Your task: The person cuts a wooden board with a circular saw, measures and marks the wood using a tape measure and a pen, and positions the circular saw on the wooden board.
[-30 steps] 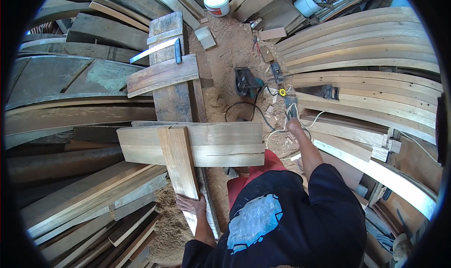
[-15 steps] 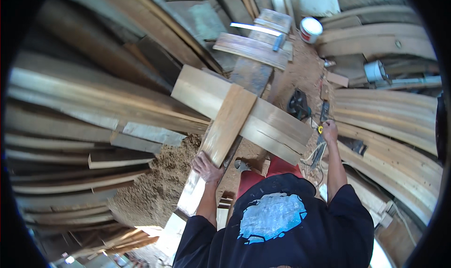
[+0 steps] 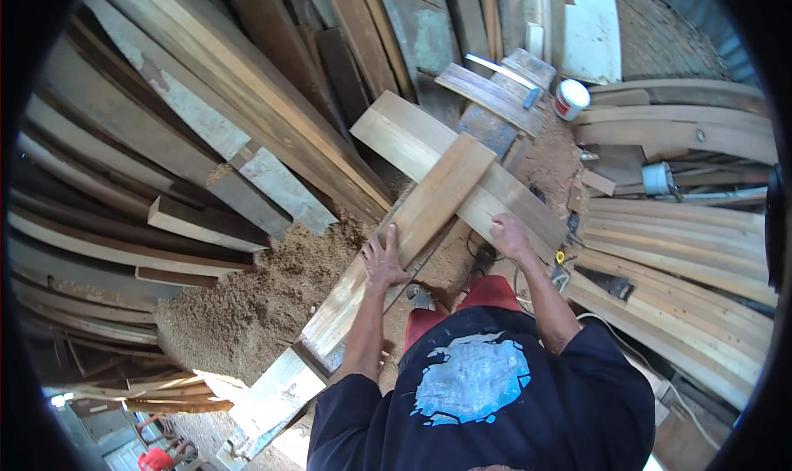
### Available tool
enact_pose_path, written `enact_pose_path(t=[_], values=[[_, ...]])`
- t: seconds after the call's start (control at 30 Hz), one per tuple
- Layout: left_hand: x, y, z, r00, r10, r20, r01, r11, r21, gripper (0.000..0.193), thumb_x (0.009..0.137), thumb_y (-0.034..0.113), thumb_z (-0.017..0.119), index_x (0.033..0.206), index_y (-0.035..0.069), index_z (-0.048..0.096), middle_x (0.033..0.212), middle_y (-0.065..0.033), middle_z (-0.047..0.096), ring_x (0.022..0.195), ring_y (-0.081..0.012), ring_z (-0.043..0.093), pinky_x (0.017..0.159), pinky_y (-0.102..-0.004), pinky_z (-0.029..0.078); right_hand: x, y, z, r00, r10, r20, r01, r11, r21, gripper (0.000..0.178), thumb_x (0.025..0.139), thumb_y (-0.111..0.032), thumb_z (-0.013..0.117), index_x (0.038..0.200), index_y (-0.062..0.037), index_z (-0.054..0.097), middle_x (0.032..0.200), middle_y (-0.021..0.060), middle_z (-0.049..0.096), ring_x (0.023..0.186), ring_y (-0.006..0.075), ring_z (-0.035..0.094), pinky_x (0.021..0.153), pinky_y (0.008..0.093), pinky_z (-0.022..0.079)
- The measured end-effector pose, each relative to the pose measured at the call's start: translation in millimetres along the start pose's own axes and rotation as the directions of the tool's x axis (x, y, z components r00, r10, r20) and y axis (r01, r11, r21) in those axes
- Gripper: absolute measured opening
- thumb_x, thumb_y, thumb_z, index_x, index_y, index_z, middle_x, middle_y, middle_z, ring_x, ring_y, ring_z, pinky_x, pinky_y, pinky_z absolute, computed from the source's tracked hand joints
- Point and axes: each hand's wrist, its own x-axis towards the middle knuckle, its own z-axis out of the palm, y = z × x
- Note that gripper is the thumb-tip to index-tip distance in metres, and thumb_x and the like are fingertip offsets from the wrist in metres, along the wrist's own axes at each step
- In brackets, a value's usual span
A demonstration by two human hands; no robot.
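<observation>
My left hand lies with spread fingers on a long pale plank, pressing on its upper face. This plank crosses over a wide pale board, which lies crosswise beneath it. Over the right part of the wide board is my right hand, its fingers curled closed. What it holds, if anything, is hidden. Past that hand, a small yellow item rests at the board's right end, too small to name.
A try square rests on boards at the far end of the bench, beside a white bucket. Stacked timber lines the right, more planks the left. Wood shavings cover the floor at left.
My right hand has moved left, from beside the yellow item to over the wide board. My left hand stays on the plank. The whole view has turned and shifted.
</observation>
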Motion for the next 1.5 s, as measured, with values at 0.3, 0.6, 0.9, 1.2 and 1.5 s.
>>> enact_pose_path(t=[0.3,0.6,0.9,1.2,1.5], values=[[-12.2,-10.3,-20.9,0.984,0.081,0.157,-0.051,0.982,-0.184,0.137,0.051,0.040,0.090,0.164,0.032,0.013,0.159,-0.0261,0.024,0.145,-0.0498,0.025,0.119,-0.0612,0.022,-44.6,19.1,-21.7,0.954,0.280,-0.109,-0.297,0.934,-0.200,0.048,0.087,-0.028,0.065,0.129,-0.0045,0.059,0.130,0.0256,0.056,0.126,0.0435,0.050,0.106,0.0513,0.042],[-49.4,-24.0,3.7,0.972,0.187,0.140,-0.086,0.844,-0.530,0.127,0.056,0.036,0.087,0.163,0.032,0.019,0.150,-0.0294,0.039,0.137,-0.0503,0.039,0.117,-0.0591,0.029,-13.6,38.6,-47.1,0.954,0.175,-0.244,-0.219,0.961,-0.169,0.043,0.093,-0.034,0.062,0.125,-0.0050,0.063,0.123,0.0254,0.063,0.120,0.0396,0.057,0.105,0.0481,0.043],[-137.5,-29.4,-46.9,0.986,0.101,0.131,-0.031,0.893,-0.449,0.124,0.054,0.035,0.085,0.162,0.034,0.024,0.151,-0.0311,0.032,0.136,-0.0499,0.035,0.113,-0.0592,0.027,71.0,3.0,-90.2,0.831,0.183,0.525,-0.556,0.261,0.789,0.074,0.097,-0.064,0.054,0.152,-0.0163,0.040,0.140,0.0198,0.056,0.112,0.0252,0.063,0.094,0.0385,0.053],[-220.6,-98.6,-49.2,0.999,0.004,0.043,0.008,0.966,-0.258,0.123,0.050,0.027,0.083,0.159,0.043,0.029,0.141,-0.0244,0.038,0.123,-0.0452,0.039,0.107,-0.0553,0.029,75.6,-69.1,-28.1,0.604,-0.163,0.780,-0.621,0.518,0.589,0.045,0.097,-0.040,0.064,0.130,-0.0098,0.058,0.114,0.0104,0.071,0.096,0.0282,0.070,0.085,0.0462,0.059],[-255.1,-180.4,-5.9,0.997,-0.042,-0.058,0.034,0.991,-0.127,0.125,0.048,0.022,0.083,0.158,0.044,0.029,0.144,-0.0240,0.034,0.129,-0.0453,0.037,0.110,-0.0577,0.028,34.1,-117.4,60.8,0.541,-0.089,0.836,-0.612,0.641,0.464,0.034,0.094,-0.033,0.071,0.122,-0.0160,0.061,0.107,0.0067,0.071,0.091,0.0236,0.069,0.079,0.0425,0.057]])
